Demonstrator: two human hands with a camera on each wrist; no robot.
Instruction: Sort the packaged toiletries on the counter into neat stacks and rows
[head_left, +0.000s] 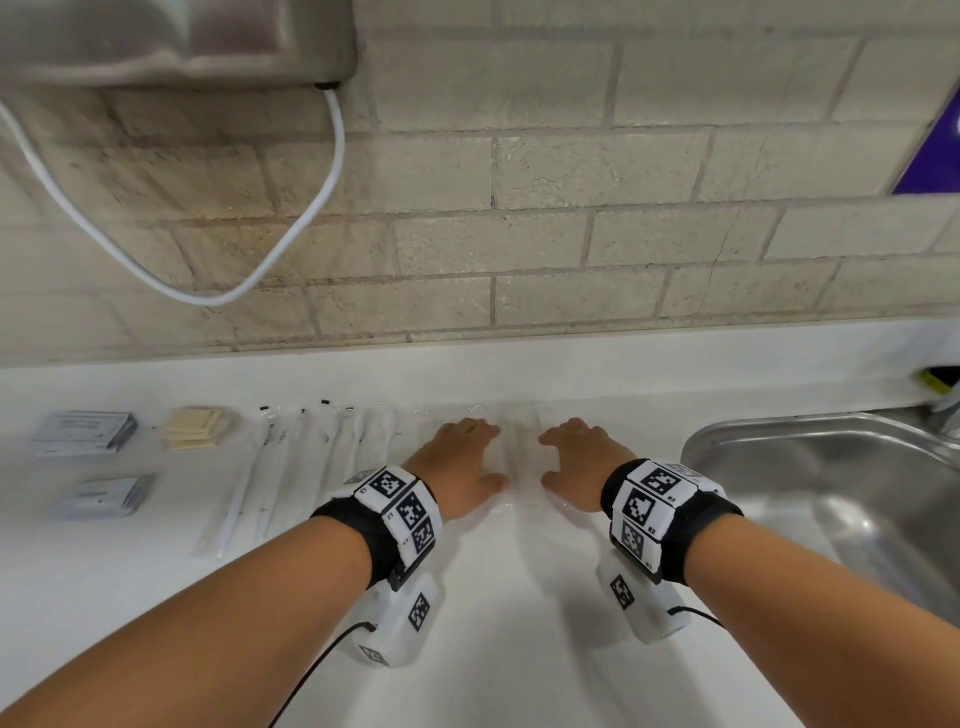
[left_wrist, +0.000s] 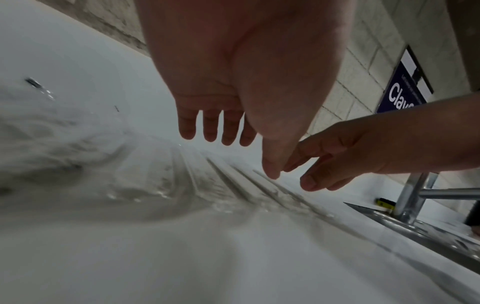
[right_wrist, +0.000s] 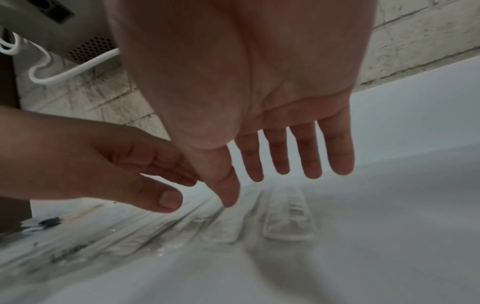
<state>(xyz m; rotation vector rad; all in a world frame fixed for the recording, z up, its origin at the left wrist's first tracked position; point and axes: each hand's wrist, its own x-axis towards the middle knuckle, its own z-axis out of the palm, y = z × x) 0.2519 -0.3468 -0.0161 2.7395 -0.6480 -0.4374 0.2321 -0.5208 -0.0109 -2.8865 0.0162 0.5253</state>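
White counter (head_left: 156, 597), brick-tiled wall behind, steel sink (head_left: 831, 493) at right. Far left, back: stack of grey-white flat packets (head_left: 85, 434); in front of it, second grey stack (head_left: 106, 498). Beside the back stack: pile of cream-coloured square sachets (head_left: 195, 427). Next right: row of long clear-wrapped slender items (head_left: 270, 467), laid side by side, running front to back; contents too blurred to name. Centre: clear plastic packets (head_left: 522, 457) lying flat on the counter between the two hands. Left hand (head_left: 457, 467): palm down, fingers straight and slightly spread, at the left edge of the clear packets. Right hand (head_left: 584, 462): palm down, fingers straight and spread, at the right edge. Contact with the packets cannot be told; the wrist views show fingertips above the surface. Both wrists carry black bands with marker tags. Wall-mounted metal unit (head_left: 171, 41) upper left, white cable (head_left: 332, 171) looping below it
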